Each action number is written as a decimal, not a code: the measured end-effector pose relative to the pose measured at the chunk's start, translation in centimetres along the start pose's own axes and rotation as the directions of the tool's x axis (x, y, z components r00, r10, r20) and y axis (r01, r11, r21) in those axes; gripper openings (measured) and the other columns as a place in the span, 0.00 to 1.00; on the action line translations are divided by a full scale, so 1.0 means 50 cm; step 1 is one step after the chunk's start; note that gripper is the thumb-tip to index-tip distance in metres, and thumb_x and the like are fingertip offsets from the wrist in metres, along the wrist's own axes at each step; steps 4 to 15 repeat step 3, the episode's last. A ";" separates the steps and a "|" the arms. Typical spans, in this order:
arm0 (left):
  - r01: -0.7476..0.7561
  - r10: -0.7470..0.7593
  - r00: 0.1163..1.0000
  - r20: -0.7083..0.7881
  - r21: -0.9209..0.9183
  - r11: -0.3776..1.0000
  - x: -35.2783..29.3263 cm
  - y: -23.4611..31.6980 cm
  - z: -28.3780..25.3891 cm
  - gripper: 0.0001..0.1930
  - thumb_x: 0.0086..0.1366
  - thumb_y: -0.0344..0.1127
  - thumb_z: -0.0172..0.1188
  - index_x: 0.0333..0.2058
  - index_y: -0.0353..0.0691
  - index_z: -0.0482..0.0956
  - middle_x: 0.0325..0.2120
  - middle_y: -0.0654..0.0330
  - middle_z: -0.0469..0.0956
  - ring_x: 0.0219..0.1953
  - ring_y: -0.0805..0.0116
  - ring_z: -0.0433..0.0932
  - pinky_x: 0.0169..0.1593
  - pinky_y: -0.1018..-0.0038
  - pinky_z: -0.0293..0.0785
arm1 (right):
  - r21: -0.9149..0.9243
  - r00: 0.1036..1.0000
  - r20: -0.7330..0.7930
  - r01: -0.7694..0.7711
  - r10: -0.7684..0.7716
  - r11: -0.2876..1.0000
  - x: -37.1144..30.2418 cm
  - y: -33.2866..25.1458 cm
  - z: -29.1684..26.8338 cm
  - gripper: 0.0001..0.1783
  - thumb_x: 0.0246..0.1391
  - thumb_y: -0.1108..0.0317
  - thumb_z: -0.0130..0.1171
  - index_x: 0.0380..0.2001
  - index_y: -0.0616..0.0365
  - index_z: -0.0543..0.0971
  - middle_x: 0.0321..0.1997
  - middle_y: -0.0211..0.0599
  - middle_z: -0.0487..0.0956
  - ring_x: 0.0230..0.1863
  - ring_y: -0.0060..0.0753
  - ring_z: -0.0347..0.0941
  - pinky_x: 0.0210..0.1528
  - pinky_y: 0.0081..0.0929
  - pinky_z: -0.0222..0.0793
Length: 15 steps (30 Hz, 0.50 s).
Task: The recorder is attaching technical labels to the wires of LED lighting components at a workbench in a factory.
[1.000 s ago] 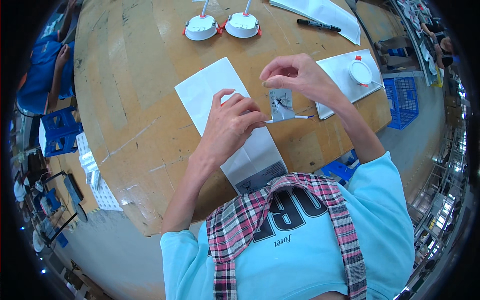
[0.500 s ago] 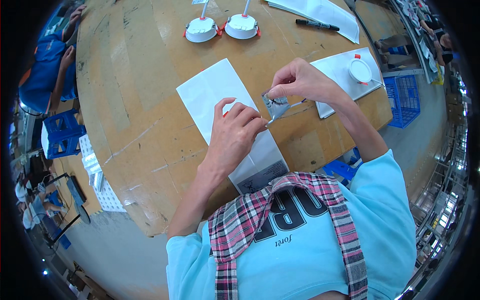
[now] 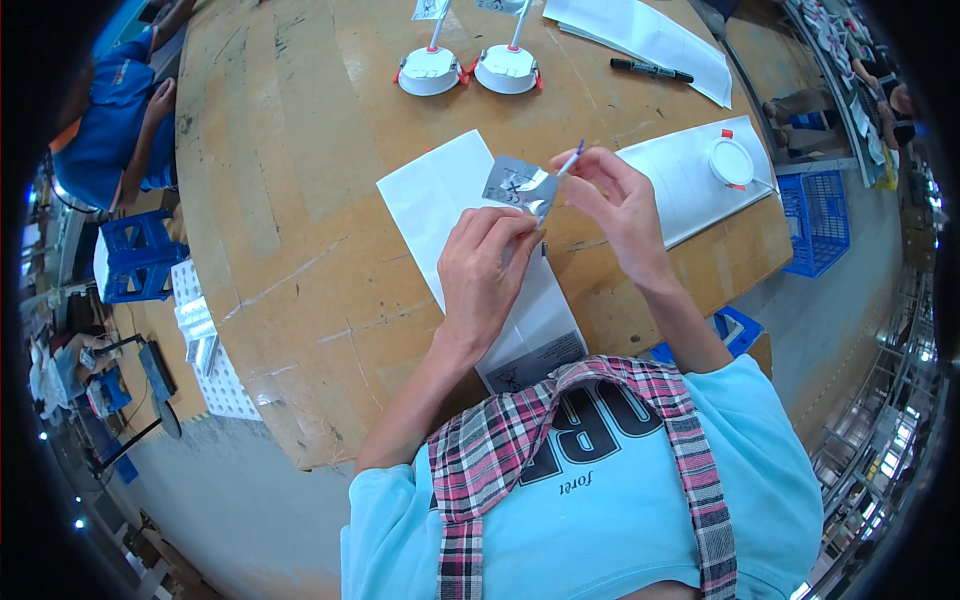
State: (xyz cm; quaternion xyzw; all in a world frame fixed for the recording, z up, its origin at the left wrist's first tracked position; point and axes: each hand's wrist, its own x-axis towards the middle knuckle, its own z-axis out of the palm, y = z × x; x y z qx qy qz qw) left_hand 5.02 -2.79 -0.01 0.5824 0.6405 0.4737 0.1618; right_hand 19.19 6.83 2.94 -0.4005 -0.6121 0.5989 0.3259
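Closed at the fingertips, my left hand (image 3: 487,265) grips the lower edge of a shiny silver label (image 3: 518,184) with dark print. My right hand (image 3: 622,205) pinches a thin white cable (image 3: 569,163) with a purplish end, just right of the label. What lies inside the left palm is hidden. Under my left hand, a long flat white paper piece (image 3: 435,185) with a grey printed panel lies slantwise on the table. To the right, a round white downlight (image 3: 730,162) with red clips rests on another white paper piece (image 3: 668,205).
Two white downlights (image 3: 430,72) with red clips stand at the far side, silver labels on their cables. A black marker (image 3: 651,70) lies by stacked white paper (image 3: 650,35). Beyond the wooden table (image 3: 290,200) are a blue crate (image 3: 815,220), blue stools (image 3: 140,255) and a seated person (image 3: 115,130).
The silver label has turned and moved up and left, its printed face now spread out. My right hand has shifted right, from the label to the cable end. The view has shifted slightly.
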 end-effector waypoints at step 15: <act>0.007 -0.005 0.999 0.037 -0.045 0.999 0.014 0.007 0.000 0.08 0.51 0.27 0.68 0.32 0.35 0.81 0.33 0.57 0.79 0.38 0.62 0.77 0.40 0.70 0.74 | 0.039 0.998 -0.062 -0.020 0.023 0.999 0.006 -0.001 0.005 0.12 0.53 0.66 0.63 0.37 0.63 0.78 0.37 0.30 0.78 0.40 0.18 0.72 0.40 0.20 0.71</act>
